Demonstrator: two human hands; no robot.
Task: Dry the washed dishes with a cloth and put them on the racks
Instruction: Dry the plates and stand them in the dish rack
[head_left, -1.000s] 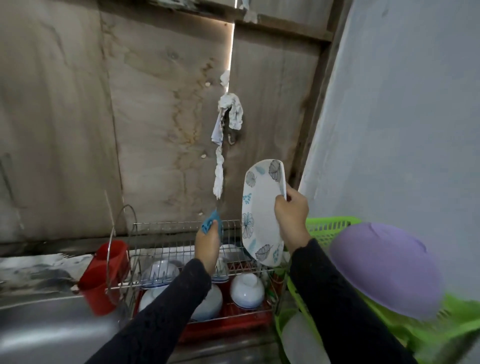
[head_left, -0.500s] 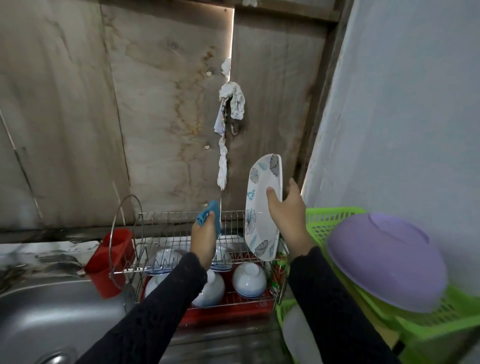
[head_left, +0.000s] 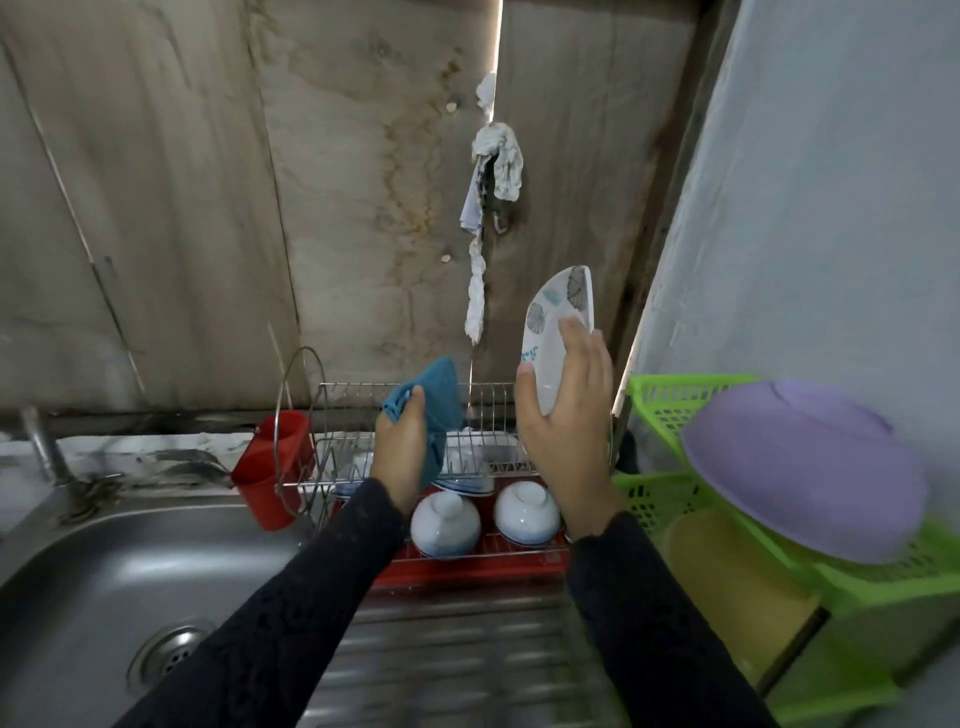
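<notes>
My right hand (head_left: 569, 410) grips the leaf-patterned plate (head_left: 550, 332) upright at centre frame, above the wire rack (head_left: 483, 457). My left hand (head_left: 400, 447) clutches the blue cloth (head_left: 439, 395). A steel sink (head_left: 104, 587) fills the lower left, a stained wooden wall (head_left: 208, 208) stands behind, and a green basket (head_left: 670, 410) sits right.

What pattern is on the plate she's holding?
White plate with grey and blue leaf prints, seen in the head view.

We see a glossy, smooth glazed plate (head_left: 546, 332), a soft matt blue cloth (head_left: 441, 387) and a shiny metal wire rack (head_left: 353, 402). We also note a brushed-steel sink (head_left: 104, 561), a green plastic basket (head_left: 670, 410) and a rough, stained wooden wall (head_left: 363, 182).
</notes>
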